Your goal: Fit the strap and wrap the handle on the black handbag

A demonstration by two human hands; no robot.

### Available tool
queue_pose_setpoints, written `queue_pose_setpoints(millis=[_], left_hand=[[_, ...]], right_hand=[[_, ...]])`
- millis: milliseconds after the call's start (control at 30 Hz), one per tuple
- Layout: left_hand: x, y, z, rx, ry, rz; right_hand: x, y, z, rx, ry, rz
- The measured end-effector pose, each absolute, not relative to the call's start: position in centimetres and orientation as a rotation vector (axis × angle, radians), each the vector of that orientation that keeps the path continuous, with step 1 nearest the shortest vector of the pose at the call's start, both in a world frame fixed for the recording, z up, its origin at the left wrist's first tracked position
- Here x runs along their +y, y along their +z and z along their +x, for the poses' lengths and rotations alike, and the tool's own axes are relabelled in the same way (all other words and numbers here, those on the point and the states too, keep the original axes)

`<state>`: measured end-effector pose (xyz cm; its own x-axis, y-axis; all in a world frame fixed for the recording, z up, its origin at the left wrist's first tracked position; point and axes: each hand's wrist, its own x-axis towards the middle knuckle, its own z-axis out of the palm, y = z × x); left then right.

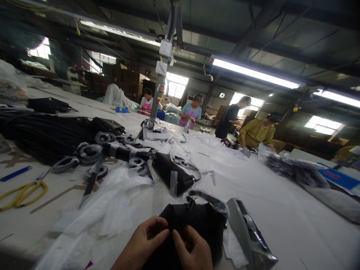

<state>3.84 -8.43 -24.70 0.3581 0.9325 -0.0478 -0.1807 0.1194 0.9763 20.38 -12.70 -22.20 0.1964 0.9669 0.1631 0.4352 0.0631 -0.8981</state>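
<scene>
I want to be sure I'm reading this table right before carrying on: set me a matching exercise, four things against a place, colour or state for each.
Things
1. Nearest bag
2. Scissors
3. Tape dispenser
4. Pen-like tool

Descriptions
A. Grey, standing to the right of the two hands
B. Blue, lying at the far left
C. Black, touched by the left hand and right hand
D. Yellow-handled

Pairs: 1-C, 2-D, 3-A, 4-B

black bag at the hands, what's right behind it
Behind it lies a second black bag with a translucent strip over its side; anything covered by the near black bag can't be seen.
</scene>
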Motion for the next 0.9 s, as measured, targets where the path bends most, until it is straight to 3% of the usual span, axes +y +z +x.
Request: queue_pose_setpoints(millis=[267,900], left_hand=[[-8.5,-24.4,3.9,0.813,0.950,1.171],[-7.7,-24.8,4.9,0.793,0.978,1.273]], right_hand=[[-12.1,-23.5,20.6,-1.372,0.636,-1.617],[-11.7,-23.7,20.5,-1.273,0.890,-1.403]])
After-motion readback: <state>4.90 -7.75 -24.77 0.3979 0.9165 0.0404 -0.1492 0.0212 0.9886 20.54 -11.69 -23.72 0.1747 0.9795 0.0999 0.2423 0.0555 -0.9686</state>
